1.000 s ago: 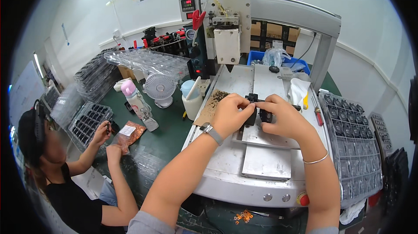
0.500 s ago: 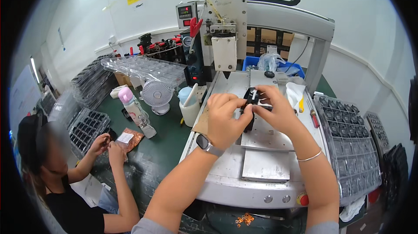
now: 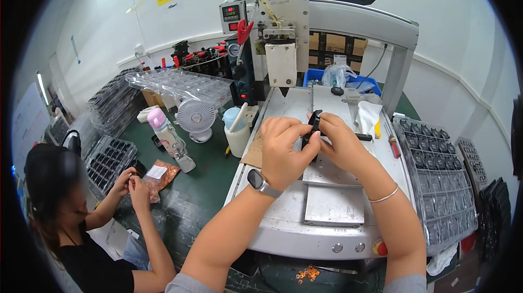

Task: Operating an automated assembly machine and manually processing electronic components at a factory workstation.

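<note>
My left hand (image 3: 286, 146) and my right hand (image 3: 340, 143) meet above the machine's metal bed, both closed on a small black plastic part (image 3: 315, 120). Thumbs and fingertips pinch it from either side, and it stands roughly edge-on. Its exact kind I cannot make out. Behind and below my fingers sits a black fixture (image 3: 364, 136), mostly hidden by my hands. Nearer to me a square metal plate (image 3: 334, 206) lies on the bed. Over the far end hangs the machine's press head (image 3: 281, 64), well apart from my hands.
At left a person (image 3: 60, 195) handles a small dark piece beside a bag of copper-coloured parts (image 3: 162, 176). A fan (image 3: 196, 117), bottle (image 3: 169, 138) and white pot (image 3: 237, 138) stand nearby. At right lies a tray of black parts (image 3: 433, 184); orange bits (image 3: 308, 274) lie below the bed.
The black part has turned between my fingers and now shows its narrow side. My right hand has tilted over, fingers closer to my left. The person at left has leaned slightly.
</note>
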Motion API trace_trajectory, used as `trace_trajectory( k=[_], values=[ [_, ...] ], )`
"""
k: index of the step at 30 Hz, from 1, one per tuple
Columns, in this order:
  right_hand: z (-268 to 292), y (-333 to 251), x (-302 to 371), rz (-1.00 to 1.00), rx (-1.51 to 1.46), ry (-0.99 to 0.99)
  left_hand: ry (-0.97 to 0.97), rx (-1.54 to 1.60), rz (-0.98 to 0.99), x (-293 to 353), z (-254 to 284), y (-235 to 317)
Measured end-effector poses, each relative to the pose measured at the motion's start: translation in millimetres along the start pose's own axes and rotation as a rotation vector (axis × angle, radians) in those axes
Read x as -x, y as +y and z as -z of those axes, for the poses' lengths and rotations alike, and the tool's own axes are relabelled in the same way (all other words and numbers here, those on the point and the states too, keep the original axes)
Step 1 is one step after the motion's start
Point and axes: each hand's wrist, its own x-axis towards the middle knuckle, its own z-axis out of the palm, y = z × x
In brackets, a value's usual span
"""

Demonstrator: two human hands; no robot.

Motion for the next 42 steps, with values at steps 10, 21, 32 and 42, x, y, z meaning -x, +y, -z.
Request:
trace_trajectory(
  k=[10,21,32,42],
  values=[
    [1,-6,2,0.009,-0.026,0.062,-0.004,0.005,0.067,0,3,-1],
    [1,0,0,-0.158,-0.29,0.358,-0.01,0.162,0.255,2,1,-3],
    [87,-55,20,-0.27,-0.679,0.247,-0.091,0.083,0.652,6,-10,-53],
    [74,-198,152,-0.282,0.02,-0.469,-0.281,-0.211,0.657,-6,-20,-87]
  ],
)
